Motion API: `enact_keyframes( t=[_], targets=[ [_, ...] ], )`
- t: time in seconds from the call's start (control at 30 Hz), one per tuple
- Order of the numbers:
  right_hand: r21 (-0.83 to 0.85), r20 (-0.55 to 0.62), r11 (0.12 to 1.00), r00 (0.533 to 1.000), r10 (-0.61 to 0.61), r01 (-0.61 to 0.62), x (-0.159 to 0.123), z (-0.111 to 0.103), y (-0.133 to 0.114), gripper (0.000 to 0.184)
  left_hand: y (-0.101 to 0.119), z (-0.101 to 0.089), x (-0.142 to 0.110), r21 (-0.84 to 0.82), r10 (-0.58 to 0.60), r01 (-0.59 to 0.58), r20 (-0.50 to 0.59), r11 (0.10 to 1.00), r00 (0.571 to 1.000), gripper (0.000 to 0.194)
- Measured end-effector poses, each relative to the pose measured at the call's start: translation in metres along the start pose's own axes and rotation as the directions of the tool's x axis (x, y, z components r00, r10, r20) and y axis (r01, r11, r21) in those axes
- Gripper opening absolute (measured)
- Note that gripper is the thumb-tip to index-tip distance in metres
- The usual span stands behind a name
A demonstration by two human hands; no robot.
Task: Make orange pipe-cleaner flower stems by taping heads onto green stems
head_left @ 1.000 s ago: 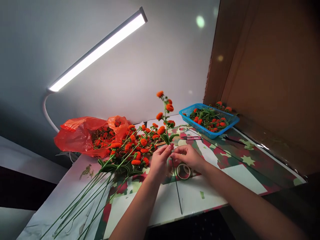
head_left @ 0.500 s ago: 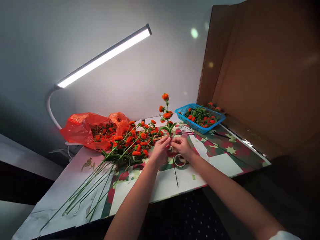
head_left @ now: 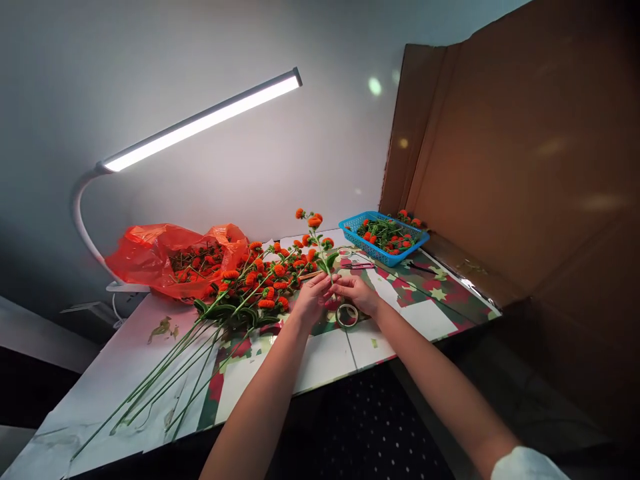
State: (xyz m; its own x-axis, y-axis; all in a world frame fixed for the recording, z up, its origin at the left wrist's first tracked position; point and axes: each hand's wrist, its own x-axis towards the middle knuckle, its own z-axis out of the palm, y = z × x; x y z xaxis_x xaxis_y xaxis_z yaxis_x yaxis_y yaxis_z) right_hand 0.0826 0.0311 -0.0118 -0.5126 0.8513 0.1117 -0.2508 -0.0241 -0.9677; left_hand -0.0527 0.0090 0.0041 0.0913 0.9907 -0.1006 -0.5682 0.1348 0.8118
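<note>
An orange flower spray (head_left: 320,243), with several pompom-like blooms and green leaves on a thin dark stem, leans to the left above the table. My left hand (head_left: 313,298) pinches its stem just under the leaves. From the other side, the closed fingertips of my right hand (head_left: 359,294) grip the same stem. A roll of tape (head_left: 357,316) stands or lies just below my hands. The dark stem runs down past it toward the table's front edge. What lies between my fingertips is too small to make out.
Finished-looking orange sprays with long green stems (head_left: 165,380) lie at left. Behind them is a red plastic bag (head_left: 145,257) of blooms. A blue basket (head_left: 385,256) holds more flowers. Pink-handled scissors or snips (head_left: 359,266) lie nearby. A lamp (head_left: 205,120) hangs above; cardboard (head_left: 480,153) walls the right.
The flower spray has tipped from upright to leaning left. Both hands keep their hold on the stem. The whole view has shifted slightly.
</note>
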Motion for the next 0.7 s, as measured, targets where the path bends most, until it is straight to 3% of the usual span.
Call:
enact_keyframes(
  t=[0.27,0.57,0.7],
  targets=[
    [-0.072,-0.086,0.996,0.994,-0.068,0.062,-0.002,0.011,0.0,0.034,-0.005,-0.001,0.002,-0.027,-0.026,0.026,0.019,0.999,0.999,0.032],
    [0.042,0.063,0.998,0.997,0.041,-0.044,-0.006,-0.002,0.005,0.036,0.007,-0.002,-0.005,-0.034,-0.103,0.106,0.085,0.994,0.991,0.032],
    [0.079,0.018,0.996,0.999,0.028,-0.029,-0.006,-0.001,0.005,0.032,0.008,0.0,-0.008,-0.019,-0.08,0.082,0.104,0.996,0.991,0.033]
  ],
)
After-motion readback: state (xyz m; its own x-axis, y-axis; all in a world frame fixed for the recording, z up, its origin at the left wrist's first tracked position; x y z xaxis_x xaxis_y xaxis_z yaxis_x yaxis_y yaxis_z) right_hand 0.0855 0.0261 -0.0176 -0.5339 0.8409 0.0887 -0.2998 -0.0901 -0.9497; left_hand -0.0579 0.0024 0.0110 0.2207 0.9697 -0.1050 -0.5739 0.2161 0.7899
